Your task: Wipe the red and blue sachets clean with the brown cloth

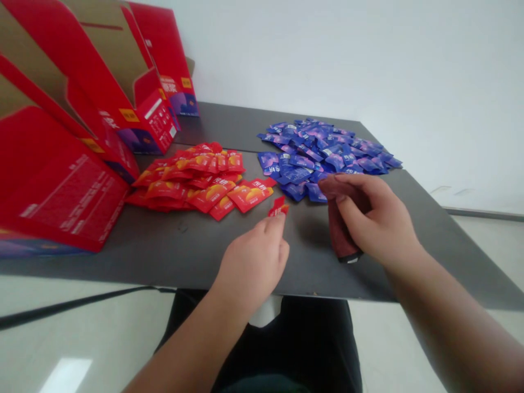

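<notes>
My left hand [256,262] pinches a small red sachet [277,207] above the front part of the table. My right hand [376,221] is closed around a soft-looking dark red pouch-like thing [340,234] with a black lower end; its exact kind is unclear. Just beyond my right fingertips lies a heap of blue-purple sachets [323,150]. Left of it spreads a pile of red and orange sachets [196,177], one of them [250,195] lying at its right edge near my left hand.
Several red cardboard boxes with raised flaps, such as the nearest box [77,191], stand along the left side of the grey table [164,254]. A white wall [327,54] rises behind. A black cable [82,303] runs below the front edge at left.
</notes>
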Action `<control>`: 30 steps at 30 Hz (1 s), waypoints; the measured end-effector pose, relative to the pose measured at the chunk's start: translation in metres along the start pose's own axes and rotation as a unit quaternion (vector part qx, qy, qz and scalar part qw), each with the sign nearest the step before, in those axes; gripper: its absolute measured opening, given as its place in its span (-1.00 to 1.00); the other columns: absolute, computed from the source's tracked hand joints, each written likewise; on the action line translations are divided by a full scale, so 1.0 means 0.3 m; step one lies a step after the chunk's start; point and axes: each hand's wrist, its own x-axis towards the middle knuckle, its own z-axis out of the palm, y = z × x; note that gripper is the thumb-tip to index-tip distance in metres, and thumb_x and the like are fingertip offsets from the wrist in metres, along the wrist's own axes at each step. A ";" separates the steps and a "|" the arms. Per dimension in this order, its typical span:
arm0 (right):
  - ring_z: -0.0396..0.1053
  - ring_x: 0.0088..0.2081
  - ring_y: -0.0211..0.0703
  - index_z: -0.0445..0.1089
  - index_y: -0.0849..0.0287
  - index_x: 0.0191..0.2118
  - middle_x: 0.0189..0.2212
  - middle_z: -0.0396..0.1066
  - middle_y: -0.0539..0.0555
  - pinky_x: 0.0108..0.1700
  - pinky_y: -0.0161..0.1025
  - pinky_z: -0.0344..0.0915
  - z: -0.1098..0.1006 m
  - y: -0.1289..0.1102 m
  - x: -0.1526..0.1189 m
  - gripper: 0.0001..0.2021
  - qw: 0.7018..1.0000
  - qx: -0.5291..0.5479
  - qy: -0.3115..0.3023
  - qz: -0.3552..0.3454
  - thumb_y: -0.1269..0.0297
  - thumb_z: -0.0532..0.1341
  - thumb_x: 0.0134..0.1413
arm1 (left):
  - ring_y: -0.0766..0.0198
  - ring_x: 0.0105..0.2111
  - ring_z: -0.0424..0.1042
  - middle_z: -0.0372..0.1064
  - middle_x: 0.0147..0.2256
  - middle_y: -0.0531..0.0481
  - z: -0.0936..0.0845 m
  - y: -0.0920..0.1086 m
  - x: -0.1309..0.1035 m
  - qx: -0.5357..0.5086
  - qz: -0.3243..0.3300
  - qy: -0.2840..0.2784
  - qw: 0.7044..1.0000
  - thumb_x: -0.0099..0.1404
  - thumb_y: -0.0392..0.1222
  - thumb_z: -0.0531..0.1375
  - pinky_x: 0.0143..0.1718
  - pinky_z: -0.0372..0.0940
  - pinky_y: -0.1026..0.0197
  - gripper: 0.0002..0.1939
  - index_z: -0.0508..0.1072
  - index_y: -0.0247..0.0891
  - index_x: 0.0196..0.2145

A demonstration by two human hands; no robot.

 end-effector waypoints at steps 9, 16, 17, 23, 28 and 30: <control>0.47 0.16 0.04 0.45 -0.04 0.20 0.12 0.52 0.10 0.24 0.08 0.39 -0.013 -0.075 -0.112 -0.68 0.992 0.051 -0.114 -0.015 0.34 0.20 0.42 | -0.31 0.42 0.22 0.24 0.43 -0.36 0.003 -0.012 -0.071 -0.015 -0.033 -0.039 0.999 0.48 -0.02 0.24 0.37 0.19 -0.43 -0.30 0.16 -0.27 0.45; 0.41 0.03 0.02 0.52 0.03 -0.01 -0.05 0.47 0.10 0.14 0.05 0.33 0.054 -0.168 -0.072 -0.87 0.913 0.031 -0.384 -0.136 0.30 0.24 0.44 | -0.20 0.54 -0.01 -0.05 0.54 -0.43 -0.024 -0.088 -0.059 -0.055 0.054 -0.172 0.982 0.15 0.28 0.52 0.52 -0.16 -0.38 0.44 -0.34 -0.23 0.58; 0.40 0.00 0.02 0.53 0.04 -0.09 -0.09 0.47 0.08 0.13 0.06 0.31 0.064 -0.173 -0.066 -0.92 0.909 0.017 -0.394 -0.137 0.30 0.27 0.40 | -0.21 0.53 0.04 0.01 0.52 -0.44 -0.030 -0.092 -0.051 -0.063 0.047 -0.175 0.981 0.13 0.27 0.53 0.52 -0.11 -0.37 0.48 -0.37 -0.25 0.58; 0.39 -0.05 -0.01 0.45 0.08 -0.23 -0.19 0.47 0.02 0.08 -0.03 0.26 0.110 -0.169 -0.033 -0.87 0.920 0.008 -0.378 -0.106 0.37 0.40 0.16 | -0.27 0.46 0.16 0.15 0.48 -0.38 -0.054 -0.085 -0.030 -0.077 0.029 -0.166 0.983 0.16 0.16 0.54 0.47 0.08 -0.33 0.43 -0.33 -0.31 0.58; 0.40 -0.18 -0.04 0.40 0.10 -0.26 -0.25 0.45 0.07 -0.13 -0.12 0.27 0.146 -0.134 0.003 -0.94 0.941 -0.040 -0.323 -0.094 0.33 0.31 0.25 | -0.28 0.41 0.25 0.34 0.36 -0.42 -0.053 -0.082 -0.032 -0.073 0.003 -0.139 0.988 0.20 0.15 0.52 0.39 0.24 -0.29 0.32 -0.18 -0.37 0.57; 0.41 -0.22 -0.02 0.40 0.11 -0.23 -0.26 0.44 0.10 -0.17 -0.11 0.27 0.161 -0.113 0.021 -0.95 0.944 -0.095 -0.303 -0.090 0.31 0.26 0.30 | -0.27 0.42 0.24 0.30 0.39 -0.41 -0.050 -0.083 -0.032 -0.073 0.006 -0.137 0.988 0.19 0.18 0.52 0.38 0.25 -0.27 0.31 -0.16 -0.36 0.56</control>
